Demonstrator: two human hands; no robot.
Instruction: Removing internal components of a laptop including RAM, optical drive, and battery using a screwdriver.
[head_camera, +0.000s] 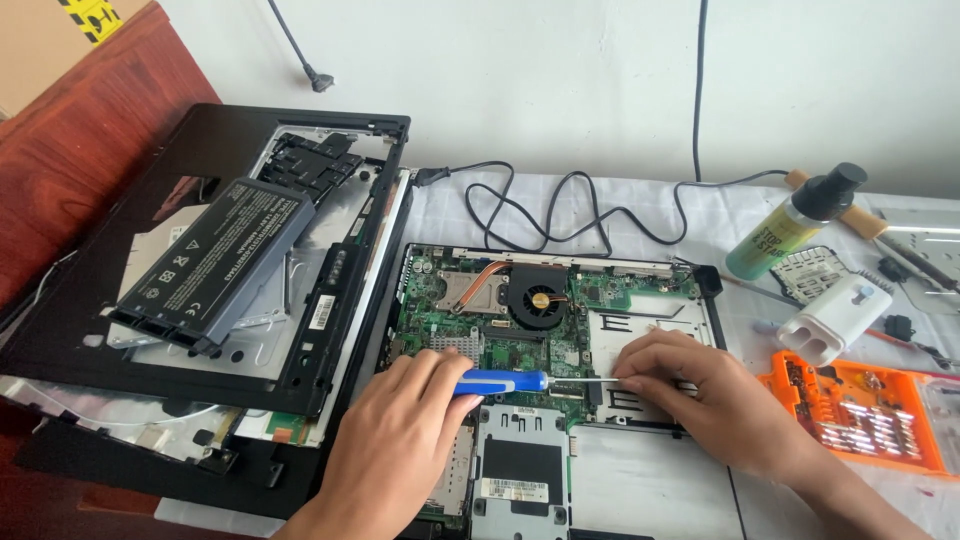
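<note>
Two hands on an opened laptop base, screwdriver between them.

Near: left hand (395, 440) closed around blue screwdriver (505, 381) handle; right hand (700, 395) fingers pinching its shaft over the green motherboard (450, 320). Right: orange bit case (860, 415). Left: battery (215, 260) on removed black cover (90, 300). Far right: spray bottle (790, 225).

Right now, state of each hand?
Left hand: closed around the blue screwdriver handle.
Right hand: fingertips pinching the screwdriver's shaft over the laptop board.
</note>
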